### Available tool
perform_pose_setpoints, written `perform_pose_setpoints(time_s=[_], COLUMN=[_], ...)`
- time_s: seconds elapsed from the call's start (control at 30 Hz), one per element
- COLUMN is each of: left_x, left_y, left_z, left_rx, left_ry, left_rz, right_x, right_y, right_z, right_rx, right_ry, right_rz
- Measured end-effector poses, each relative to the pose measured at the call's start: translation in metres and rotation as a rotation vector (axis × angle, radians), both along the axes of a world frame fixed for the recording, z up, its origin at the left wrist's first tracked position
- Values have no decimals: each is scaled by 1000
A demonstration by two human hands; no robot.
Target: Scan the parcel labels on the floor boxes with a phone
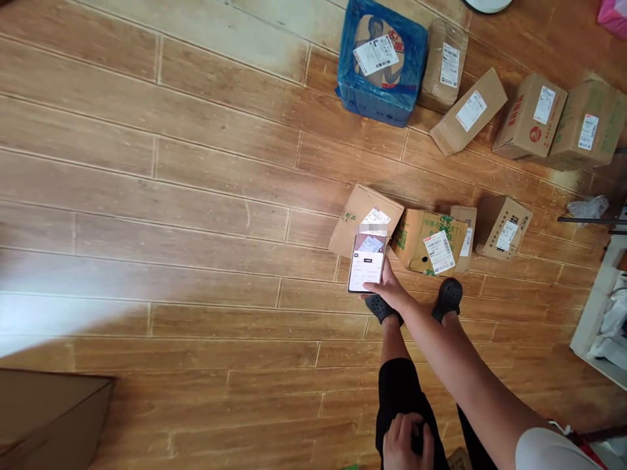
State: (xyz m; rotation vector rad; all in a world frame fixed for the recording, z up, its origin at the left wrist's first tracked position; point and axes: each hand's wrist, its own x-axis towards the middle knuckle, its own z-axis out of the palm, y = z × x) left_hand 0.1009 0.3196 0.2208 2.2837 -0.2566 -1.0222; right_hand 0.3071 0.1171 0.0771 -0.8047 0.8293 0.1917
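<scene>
My right hand [389, 287] is closed around a phone [366, 267], its thumb over the lower part of the lit screen. On that screen is a picture of a white label above a page of text. Beyond the phone, a brown carton [347, 219] with a white shipping label [377, 217] lies on the floor, partly covered by the phone. Beside it sits a yellow-brown carton [414, 238] with green print and its own label. My left hand [405, 444] rests low against my black trousers, fingers curled; whatever it may hold is hidden.
Labelled cartons [504, 228] continue to the right in this row. Farther off stand a blue-wrapped parcel [382, 108] and several more boxes [526, 124]. My feet in dark clogs [448, 297] are close to the near row. A large box [53, 418] occupies the lower left, and a white shelf [597, 307] the right.
</scene>
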Motion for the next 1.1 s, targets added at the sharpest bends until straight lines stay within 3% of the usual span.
perform_pose_setpoints(time_s=[0.77, 0.93, 1.1], left_x=[10, 17, 24], left_y=[-4, -6, -12], left_z=[7, 6, 5], left_rx=[6, 9, 1], left_ry=[64, 83, 154], left_rz=[1, -15, 42], right_x=[-8, -9, -11], right_y=[-2, -6, -12], right_z=[5, 28, 76], right_rx=[20, 52, 103], right_ry=[-25, -88, -154], right_rz=[70, 88, 128])
